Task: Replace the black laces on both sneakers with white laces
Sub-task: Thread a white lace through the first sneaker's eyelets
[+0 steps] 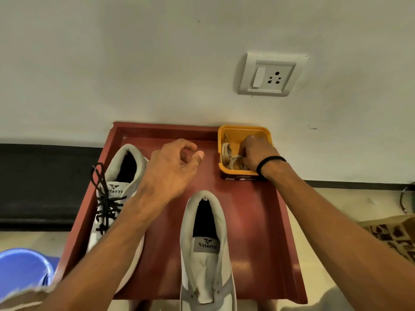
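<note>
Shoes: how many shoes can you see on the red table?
2. One sneaker, black laces in, lies at the table's left. The other sneaker, without laces, lies in the middle, nearer the camera.

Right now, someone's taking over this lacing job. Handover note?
Right hand: inside the yellow tub, grip closing on the bundled white laces.
Left hand: hovering over the red tray, fingers loosely curled, holding nothing.
Near sneaker: black lace already out, eyelets bare.
Far-left sneaker: black lace on it, loosened.
Left: lace the near sneaker white, strip the other, lace it too.
</note>
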Demonstrator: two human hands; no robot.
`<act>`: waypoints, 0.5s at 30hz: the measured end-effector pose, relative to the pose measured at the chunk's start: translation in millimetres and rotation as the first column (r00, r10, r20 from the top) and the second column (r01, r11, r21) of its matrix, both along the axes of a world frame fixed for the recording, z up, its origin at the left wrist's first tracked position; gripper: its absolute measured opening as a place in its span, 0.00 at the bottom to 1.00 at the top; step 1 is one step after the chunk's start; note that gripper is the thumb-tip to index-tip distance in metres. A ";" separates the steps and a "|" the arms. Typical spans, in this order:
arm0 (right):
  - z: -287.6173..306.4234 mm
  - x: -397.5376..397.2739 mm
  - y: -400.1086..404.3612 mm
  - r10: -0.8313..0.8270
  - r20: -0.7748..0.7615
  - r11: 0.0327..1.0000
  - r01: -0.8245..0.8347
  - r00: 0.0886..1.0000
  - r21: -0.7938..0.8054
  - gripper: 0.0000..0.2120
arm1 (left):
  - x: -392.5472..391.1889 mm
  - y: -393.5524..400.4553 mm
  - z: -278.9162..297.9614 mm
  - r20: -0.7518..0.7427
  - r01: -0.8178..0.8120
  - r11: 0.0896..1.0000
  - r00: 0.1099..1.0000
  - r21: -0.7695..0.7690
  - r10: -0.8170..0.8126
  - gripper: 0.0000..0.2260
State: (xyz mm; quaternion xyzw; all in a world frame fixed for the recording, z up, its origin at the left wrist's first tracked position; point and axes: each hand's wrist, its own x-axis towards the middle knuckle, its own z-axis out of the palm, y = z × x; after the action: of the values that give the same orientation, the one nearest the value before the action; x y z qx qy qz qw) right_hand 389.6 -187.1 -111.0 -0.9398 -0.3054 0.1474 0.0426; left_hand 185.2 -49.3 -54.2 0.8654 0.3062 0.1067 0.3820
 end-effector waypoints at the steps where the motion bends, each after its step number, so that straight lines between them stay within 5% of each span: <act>1: 0.2 0.0 -0.5 -0.007 -0.005 1.000 0.007 1.000 0.002 0.08 | -0.6 0.1 -0.1 0.006 -0.002 1.000 1.000 0.002 0.002 0.11; 8: 23.2 7.8 -4.2 -0.065 -0.031 0.979 0.070 0.997 0.189 0.07 | 2.5 0.3 4.0 0.057 0.024 1.000 0.998 0.002 -0.024 0.12; 15: 90.4 -31.9 -36.4 -0.085 -0.132 0.835 0.143 0.988 0.531 0.07 | 9.9 -28.2 8.0 0.181 0.139 0.981 0.977 -0.135 -0.113 0.14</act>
State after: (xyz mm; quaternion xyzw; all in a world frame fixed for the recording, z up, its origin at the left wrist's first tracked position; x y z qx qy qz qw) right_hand 357.7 -223.5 -20.6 -0.8975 -0.2754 0.1009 0.3292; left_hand 195.1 -77.5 -46.2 0.8400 0.2234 0.1339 0.4759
